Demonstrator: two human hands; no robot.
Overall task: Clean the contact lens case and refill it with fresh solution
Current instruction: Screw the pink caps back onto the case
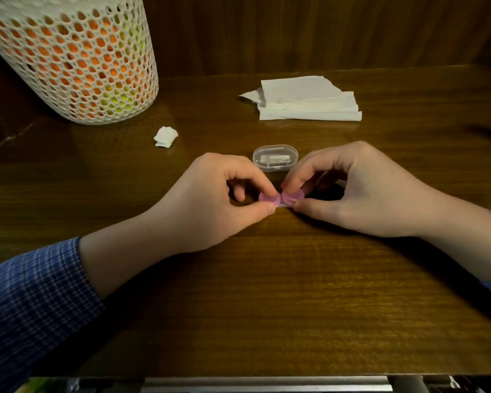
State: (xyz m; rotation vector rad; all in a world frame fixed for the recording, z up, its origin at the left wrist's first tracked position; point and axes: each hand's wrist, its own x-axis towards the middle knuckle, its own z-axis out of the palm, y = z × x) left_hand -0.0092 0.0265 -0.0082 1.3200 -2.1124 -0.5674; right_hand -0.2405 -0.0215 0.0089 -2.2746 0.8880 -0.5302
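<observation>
A small contact lens case (280,200) with two pink round caps rests on the wooden table (267,293) at the centre. My left hand (210,205) pinches its left cap between thumb and forefinger. My right hand (355,191) pinches the right cap the same way. Fingers hide most of the case. Just behind the hands lies a clear oval plastic box (275,158) with a small white item inside.
A stack of folded white tissues (306,99) lies at the back right. A crumpled tissue wad (166,136) sits left of centre. A tall white mesh basket (74,58) with orange and yellow contents stands at the back left. A wooden wall backs the table.
</observation>
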